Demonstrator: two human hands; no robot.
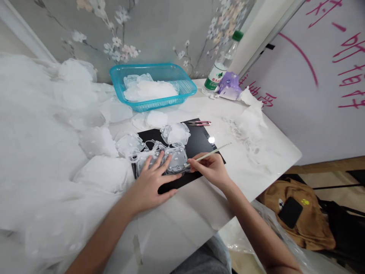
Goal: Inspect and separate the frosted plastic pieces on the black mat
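Observation:
My left hand [155,179] lies with fingers spread across a sheet of clear moulded plastic pieces [176,160], pressing it on a black mat [198,139]. Between the fingertips of my right hand [211,167] is a thin pale stick-like tool [216,150], its lower tip at the right edge of the sheet. Its exact kind I cannot make out. Thin clear plastic strips [154,145] curl beside the sheet. Another clear plastic piece [178,134] rests at the mat's far side, and small pink-handled thread snips [199,123] lie near its far right corner.
A blue basket [114,78] with whitish plastic pieces stands at the back. Piled translucent pieces [42,152] cover the left side. A green-capped water bottle [218,70], a purple packet [229,86] and crumpled white tissue [251,101] are at back right. A brown backpack [310,224] sits below the table edge.

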